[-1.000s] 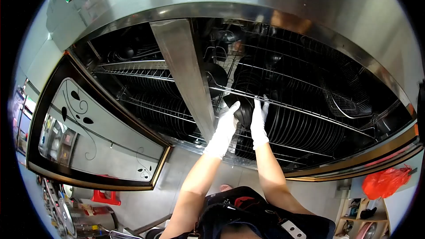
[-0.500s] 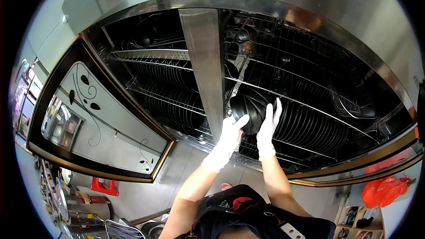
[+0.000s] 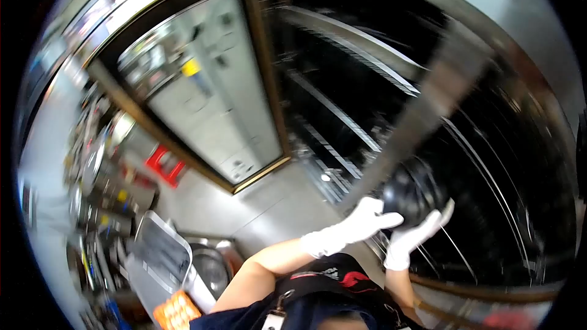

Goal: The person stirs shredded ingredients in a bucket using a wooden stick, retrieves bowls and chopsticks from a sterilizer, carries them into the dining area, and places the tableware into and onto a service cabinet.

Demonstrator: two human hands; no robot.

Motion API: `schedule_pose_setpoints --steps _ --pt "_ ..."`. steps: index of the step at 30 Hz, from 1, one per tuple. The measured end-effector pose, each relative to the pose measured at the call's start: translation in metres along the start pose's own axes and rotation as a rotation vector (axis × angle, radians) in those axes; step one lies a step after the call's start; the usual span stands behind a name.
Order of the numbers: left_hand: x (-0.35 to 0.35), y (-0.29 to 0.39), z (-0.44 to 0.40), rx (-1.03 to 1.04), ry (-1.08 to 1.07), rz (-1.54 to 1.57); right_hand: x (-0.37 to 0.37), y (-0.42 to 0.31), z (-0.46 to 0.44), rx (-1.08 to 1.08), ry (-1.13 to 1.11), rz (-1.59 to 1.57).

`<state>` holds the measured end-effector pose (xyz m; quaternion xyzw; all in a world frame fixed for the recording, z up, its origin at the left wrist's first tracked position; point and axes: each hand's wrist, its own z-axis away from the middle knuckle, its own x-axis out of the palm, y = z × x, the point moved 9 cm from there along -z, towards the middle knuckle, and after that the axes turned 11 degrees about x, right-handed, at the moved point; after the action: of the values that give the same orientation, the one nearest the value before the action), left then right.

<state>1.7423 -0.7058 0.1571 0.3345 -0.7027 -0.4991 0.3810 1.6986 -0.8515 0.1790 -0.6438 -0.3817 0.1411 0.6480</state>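
A stack of black bowls point(image 3: 414, 188) with ridged sides sits between my two white-gloved hands, in front of the metal post of an open dish cabinet. My left hand point(image 3: 367, 220) grips the stack from its lower left, the thumb pressed along the near side. Under its lower right, my right hand point(image 3: 420, 237) holds it with the fingers reaching up the side. Motion blurs the bowls, so how many are nested cannot be made out. Behind them run the cabinet's wire racks point(image 3: 333, 110), their dark contents smeared.
The open glass cabinet door point(image 3: 214, 104) stands left of the racks. A red stool point(image 3: 165, 165) and metal pots point(image 3: 110, 183) line the left side. At lower left are a grey bin point(image 3: 162, 250) and a tray of eggs point(image 3: 177, 311). Grey floor tiles point(image 3: 269, 201) lie between.
My view has swung left, bringing the door and the bin further into sight. Both hands keep hold of the bowls, now nearer to me and lower in view.
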Motion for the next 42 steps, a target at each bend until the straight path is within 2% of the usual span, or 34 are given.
schedule_pose_setpoints --steps 1,2,3,5,6,9,10,11,15,19,20,21,23,25,26,29,30,31,34,38,41,42 --pt "-0.006 0.016 0.000 0.043 0.048 0.126 0.015 0.000 -0.001 0.008 -0.024 -0.016" --pt "-0.017 0.021 0.012 0.081 0.017 -0.049 0.033 -0.007 0.013 -0.004 -0.078 0.005" --pt "-0.029 0.020 0.027 0.110 0.091 0.005 0.050 -0.015 0.030 -0.020 -0.124 0.027" --pt "-0.054 0.025 0.053 0.235 0.198 0.067 0.082 -0.007 0.060 0.155 -0.231 -0.087" --pt "-0.066 0.037 0.069 0.191 0.212 0.187 0.101 -0.003 0.075 0.193 -0.304 -0.097" --pt "-0.119 0.048 0.129 -0.003 0.353 0.009 0.150 0.019 0.125 0.206 -0.522 -0.109" --pt "-0.133 0.067 0.150 0.214 0.490 0.134 0.168 0.017 0.150 0.225 -0.595 -0.112" --pt "-0.149 0.067 0.176 0.201 0.606 0.145 0.182 0.028 0.172 0.283 -0.653 -0.124" --pt "-0.199 0.099 0.289 0.170 0.953 -0.005 0.241 0.045 0.276 0.232 -0.982 -0.053" --pt "-0.232 0.104 0.411 0.277 1.401 -0.043 0.283 0.073 0.407 0.326 -1.318 -0.067" --pt "-0.237 0.112 0.441 0.265 1.494 -0.107 0.291 0.073 0.440 0.314 -1.367 -0.083" --pt "-0.241 0.115 0.466 0.363 1.592 -0.086 0.296 0.083 0.475 0.380 -1.450 -0.109" --pt "-0.248 0.120 0.521 0.412 1.744 -0.366 0.300 0.103 0.538 0.372 -1.593 -0.077" --pt "-0.254 0.109 0.565 0.371 1.855 -0.292 0.298 0.110 0.596 0.492 -1.726 -0.075" --pt "-0.263 0.083 0.593 0.373 1.879 -0.291 0.296 0.126 0.623 0.436 -1.783 -0.077" --pt "-0.269 0.081 0.626 0.750 1.982 0.058 0.288 0.150 0.685 0.320 -1.918 0.041" --pt "-0.272 0.070 0.649 0.601 2.039 -0.076 0.287 0.153 0.701 0.275 -1.953 0.052" --pt "-0.274 0.051 0.660 0.662 2.060 0.002 0.286 0.158 0.713 0.280 -1.984 0.042" --pt "-0.277 0.046 0.667 0.822 2.072 0.180 0.286 0.170 0.743 0.220 -2.123 0.073" --pt "-0.273 0.050 0.662 0.917 2.222 0.274 0.292 0.176 0.762 0.350 -2.252 0.117" --pt "-0.276 0.022 0.675 0.497 2.300 0.043 0.292 0.184 0.760 0.594 -2.243 0.291" --pt "-0.277 0.016 0.675 0.327 2.315 -0.021 0.292 0.199 0.762 0.595 -2.225 0.276"
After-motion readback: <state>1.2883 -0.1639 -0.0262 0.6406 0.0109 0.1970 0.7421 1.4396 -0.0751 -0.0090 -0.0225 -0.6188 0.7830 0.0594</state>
